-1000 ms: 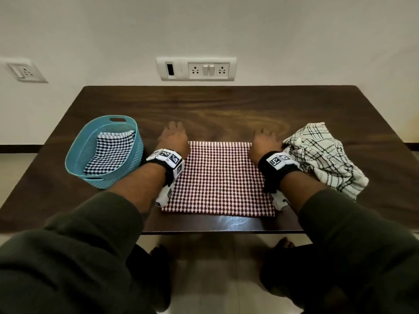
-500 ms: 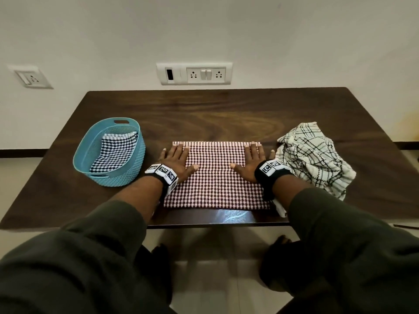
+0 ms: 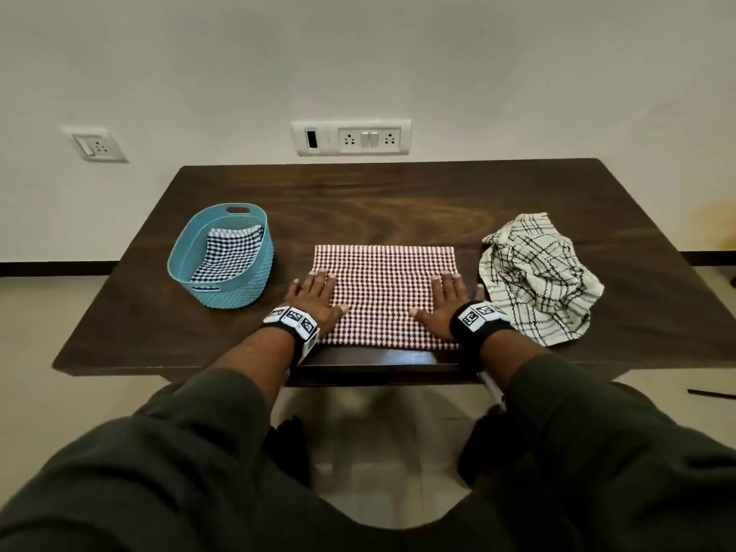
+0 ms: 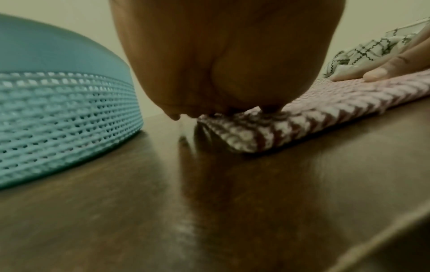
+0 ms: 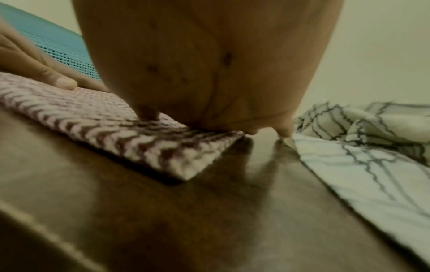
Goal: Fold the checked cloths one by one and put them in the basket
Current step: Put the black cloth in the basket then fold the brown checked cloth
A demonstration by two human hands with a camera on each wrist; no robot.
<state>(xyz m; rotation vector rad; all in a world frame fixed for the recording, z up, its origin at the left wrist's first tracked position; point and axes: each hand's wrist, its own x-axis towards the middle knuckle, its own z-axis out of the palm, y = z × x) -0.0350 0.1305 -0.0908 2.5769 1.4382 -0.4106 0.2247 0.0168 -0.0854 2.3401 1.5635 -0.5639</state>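
Note:
A red-and-white checked cloth [image 3: 384, 290] lies folded flat near the table's front edge. My left hand [image 3: 314, 298] presses flat on its left end, fingers straight. My right hand [image 3: 444, 302] presses flat on its right end the same way. A teal basket [image 3: 183, 253] stands to the left with a folded black-and-white checked cloth [image 3: 229, 253] inside. A crumpled white cloth with black lines [image 3: 535, 278] lies to the right. The wrist views show each palm on the red cloth [image 4: 267, 128] [image 5: 149, 132], beside the basket [image 4: 58, 114] and the white cloth [image 5: 363, 147].
The dark wooden table [image 3: 398, 209] stands against a white wall with a socket panel [image 3: 350, 137]. Bare tabletop stretches behind the cloths. The front edge runs just below my wrists.
My hands have slid back from the far edge of the red cloth toward me, flattening out with fingers spread on its two ends. The cloth now lies shorter front to back.

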